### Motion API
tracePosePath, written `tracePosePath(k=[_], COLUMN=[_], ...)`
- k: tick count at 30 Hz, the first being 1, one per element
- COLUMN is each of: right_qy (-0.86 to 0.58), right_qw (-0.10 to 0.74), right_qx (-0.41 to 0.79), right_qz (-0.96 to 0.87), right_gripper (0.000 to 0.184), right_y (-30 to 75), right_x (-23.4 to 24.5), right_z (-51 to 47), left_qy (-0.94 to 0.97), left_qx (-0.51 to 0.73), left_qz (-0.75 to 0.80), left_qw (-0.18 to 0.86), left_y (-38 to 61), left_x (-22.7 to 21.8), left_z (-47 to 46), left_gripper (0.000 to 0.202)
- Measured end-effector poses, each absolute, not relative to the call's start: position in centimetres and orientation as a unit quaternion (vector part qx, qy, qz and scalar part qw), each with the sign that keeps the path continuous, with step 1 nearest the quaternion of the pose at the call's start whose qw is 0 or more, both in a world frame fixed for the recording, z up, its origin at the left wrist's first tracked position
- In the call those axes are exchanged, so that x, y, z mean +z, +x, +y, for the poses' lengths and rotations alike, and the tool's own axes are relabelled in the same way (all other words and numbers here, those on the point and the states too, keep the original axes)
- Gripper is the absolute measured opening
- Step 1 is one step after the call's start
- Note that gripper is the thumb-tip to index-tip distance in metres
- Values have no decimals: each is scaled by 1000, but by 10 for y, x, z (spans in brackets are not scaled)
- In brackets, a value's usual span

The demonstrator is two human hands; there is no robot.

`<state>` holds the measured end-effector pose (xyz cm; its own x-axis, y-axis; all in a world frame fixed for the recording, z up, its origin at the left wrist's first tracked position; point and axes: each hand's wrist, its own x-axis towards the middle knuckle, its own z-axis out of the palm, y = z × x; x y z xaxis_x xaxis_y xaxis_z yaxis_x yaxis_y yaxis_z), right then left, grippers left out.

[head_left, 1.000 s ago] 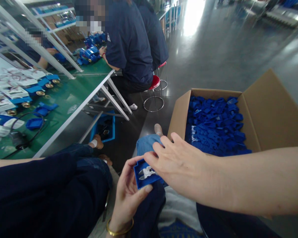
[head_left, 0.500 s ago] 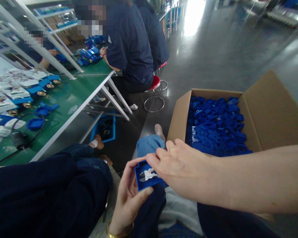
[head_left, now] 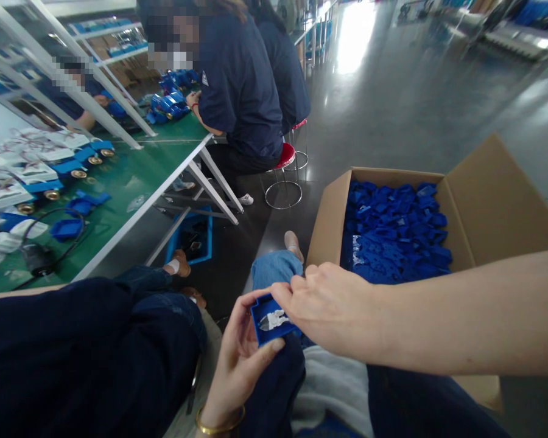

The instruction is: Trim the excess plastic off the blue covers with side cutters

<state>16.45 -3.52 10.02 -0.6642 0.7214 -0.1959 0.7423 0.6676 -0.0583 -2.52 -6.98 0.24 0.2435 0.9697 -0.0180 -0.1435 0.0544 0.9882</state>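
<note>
My left hand (head_left: 237, 365), with a gold bangle at the wrist, grips a small blue plastic tray-shaped part (head_left: 261, 331) over my lap. My right hand (head_left: 333, 310) reaches in from the right with its fingers curled. It holds a small metal tool whose silver jaws (head_left: 274, 319) sit inside the blue part. The rest of the tool is hidden under my fingers. Just beyond my right hand stands an open cardboard box (head_left: 329, 213) filled with several loose blue parts (head_left: 393, 231).
A green-topped workbench (head_left: 132, 176) at the left carries blue parts, brass fittings and white pieces. Two seated people in dark shirts (head_left: 242, 91) work at its far end on red stools (head_left: 285, 158). A blue bin (head_left: 189, 237) lies under the bench on the shiny grey floor.
My right hand's fingers have curled tighter over the tool. Both hands with the blue part have sunk slightly lower in the view.
</note>
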Motion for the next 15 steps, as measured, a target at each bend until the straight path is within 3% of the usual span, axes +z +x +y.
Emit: tracePosePath(k=[11, 13, 15], right_qy=[457, 494, 548], right_qw=[-24, -42, -94], right_qx=[282, 293, 215], right_qz=[843, 817, 803], right_gripper=[21, 20, 16], right_y=[160, 169, 180], right_x=[98, 104, 107], right_z=[-51, -51, -45], left_qy=[567, 514, 474], left_qx=[507, 513, 520], left_qz=[534, 603, 639], left_qw=[369, 330, 311], left_y=[-19, -29, -39], left_x=[2, -3, -10], left_z=[-56, -48, -42], left_gripper=[59, 57, 56])
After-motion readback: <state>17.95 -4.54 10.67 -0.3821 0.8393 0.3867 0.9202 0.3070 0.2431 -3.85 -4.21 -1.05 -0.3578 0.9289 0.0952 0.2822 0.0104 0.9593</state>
